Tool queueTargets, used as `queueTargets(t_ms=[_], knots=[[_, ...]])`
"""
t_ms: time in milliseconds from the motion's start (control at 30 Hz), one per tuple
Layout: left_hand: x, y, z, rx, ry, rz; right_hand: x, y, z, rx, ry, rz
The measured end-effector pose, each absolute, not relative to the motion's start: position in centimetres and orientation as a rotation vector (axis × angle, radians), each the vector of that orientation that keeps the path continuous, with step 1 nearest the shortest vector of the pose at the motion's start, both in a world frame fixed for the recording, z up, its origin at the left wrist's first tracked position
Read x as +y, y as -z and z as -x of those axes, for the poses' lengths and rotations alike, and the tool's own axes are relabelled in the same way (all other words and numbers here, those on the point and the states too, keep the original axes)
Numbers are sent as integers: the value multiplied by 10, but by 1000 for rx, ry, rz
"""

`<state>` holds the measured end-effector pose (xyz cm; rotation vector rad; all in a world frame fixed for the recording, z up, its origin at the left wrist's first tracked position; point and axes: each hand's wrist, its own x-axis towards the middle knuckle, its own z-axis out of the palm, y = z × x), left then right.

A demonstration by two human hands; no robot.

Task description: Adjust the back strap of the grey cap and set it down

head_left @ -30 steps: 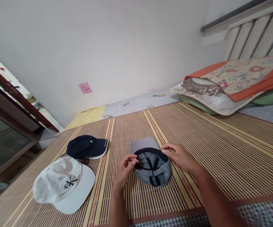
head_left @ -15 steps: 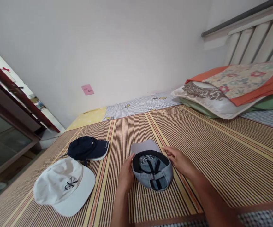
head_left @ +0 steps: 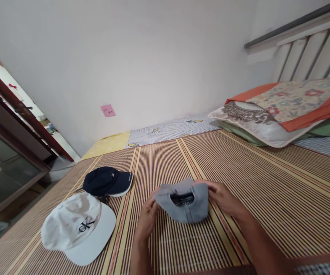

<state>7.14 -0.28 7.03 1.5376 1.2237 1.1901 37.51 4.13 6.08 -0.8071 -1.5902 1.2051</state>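
A grey cap is held between my two hands over the striped bamboo mat, its brim tipped up and away from me and its back opening facing me. My left hand grips it at the left edge, thumb on the near side. On the opposite side, my right hand has its fingers around the upper right edge, partly hidden behind the cap. To the left lies a white cap with dark letters on its front. Just beyond that rests a navy cap, brim pointing right.
The bamboo mat covers most of the bed. Stacked pillows with an orange floral cover lie at the far right, below a white radiator. A pink note is on the wall. A glass-fronted cabinet stands at left.
The grey cap, earlier lying with its inside facing up, has been tilted so its back now faces me. My right hand has closed onto its edge. The other caps stay put.
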Motion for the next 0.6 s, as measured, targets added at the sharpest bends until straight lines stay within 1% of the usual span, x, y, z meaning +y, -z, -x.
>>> queueTargets(t_ms=[167, 333, 467, 600], knots=[[-14, -83, -74, 1096, -1271, -1288, 30, -83, -377, -1378, -1358, 736], [-22, -85, -80, 837, -1349, -895, 21, -94, -368, -1198, -1534, 652], [-22, -73, -87, 641, -1418, -626, 18, -87, -354, -1032, -1694, 561], [-12, -58, -104, 475, -1295, -641, 14, -72, -333, -828, -1750, 516]])
